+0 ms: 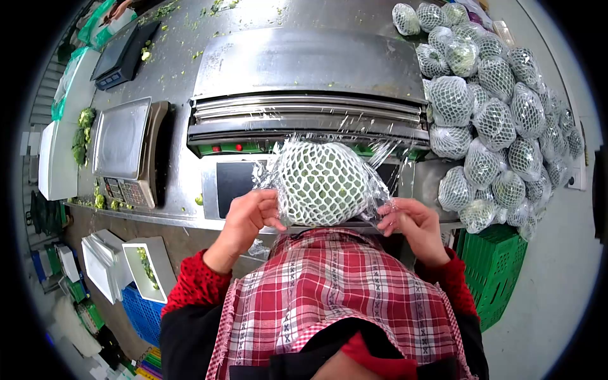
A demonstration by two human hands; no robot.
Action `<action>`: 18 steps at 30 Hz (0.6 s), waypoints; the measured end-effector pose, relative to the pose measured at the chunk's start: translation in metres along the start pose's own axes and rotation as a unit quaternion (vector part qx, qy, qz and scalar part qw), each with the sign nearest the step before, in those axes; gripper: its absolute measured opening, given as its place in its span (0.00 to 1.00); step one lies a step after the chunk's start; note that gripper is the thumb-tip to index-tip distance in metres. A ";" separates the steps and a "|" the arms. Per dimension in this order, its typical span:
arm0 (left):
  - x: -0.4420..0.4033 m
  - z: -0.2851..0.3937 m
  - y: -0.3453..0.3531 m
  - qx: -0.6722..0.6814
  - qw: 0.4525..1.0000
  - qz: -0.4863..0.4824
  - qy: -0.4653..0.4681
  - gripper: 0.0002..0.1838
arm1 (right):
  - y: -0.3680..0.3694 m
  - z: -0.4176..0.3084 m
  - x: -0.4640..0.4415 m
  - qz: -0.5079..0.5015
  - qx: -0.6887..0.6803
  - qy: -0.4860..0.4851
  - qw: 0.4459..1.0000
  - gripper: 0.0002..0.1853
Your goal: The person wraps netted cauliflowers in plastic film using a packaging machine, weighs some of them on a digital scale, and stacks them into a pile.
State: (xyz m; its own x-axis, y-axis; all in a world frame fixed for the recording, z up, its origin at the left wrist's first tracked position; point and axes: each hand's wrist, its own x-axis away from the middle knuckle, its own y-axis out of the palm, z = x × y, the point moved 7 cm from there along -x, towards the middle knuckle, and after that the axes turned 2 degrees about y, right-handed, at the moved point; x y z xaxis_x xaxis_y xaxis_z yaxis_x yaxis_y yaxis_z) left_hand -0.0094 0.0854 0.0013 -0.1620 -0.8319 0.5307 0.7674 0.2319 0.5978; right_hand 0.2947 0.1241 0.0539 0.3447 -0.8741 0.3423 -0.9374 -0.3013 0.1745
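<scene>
A round, pale green vegetable in a white foam net point(324, 183), which looks like a cabbage, sits in front of me at the table edge. Clear plastic film point(375, 190) covers it and bunches at both sides. My left hand point(252, 218) is at its left side, fingers curled on the film's edge. On the other side, my right hand point(415, 227) pinches the film with fingers and thumb. Just behind stands a film wrapping machine point(310, 117) with metal rollers, and stretched film runs toward it. The vegetable's underside is hidden.
Many netted, wrapped heads point(497, 120) are piled at the right, above a green crate point(491, 272). A weighing scale point(123, 139) stands left, with a darker scale point(125, 57) behind. White boxes point(151, 269) and a blue crate point(142, 313) are lower left. Another person's hand point(117, 9) shows top left.
</scene>
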 end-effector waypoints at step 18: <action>-0.023 -0.075 0.005 -0.458 0.852 -0.085 0.239 0.22 | 0.073 0.181 -0.009 -0.041 0.305 -0.013 0.951 0.16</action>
State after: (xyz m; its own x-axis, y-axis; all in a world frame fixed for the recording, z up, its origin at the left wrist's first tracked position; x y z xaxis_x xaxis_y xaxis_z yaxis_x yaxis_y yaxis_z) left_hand 0.0449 0.0680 -0.0529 -0.2157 -0.9753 0.0474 0.9557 -0.2208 -0.1949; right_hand 0.2137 0.0412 -0.1034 0.4235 -0.8448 0.3270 -0.7644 -0.5270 -0.3715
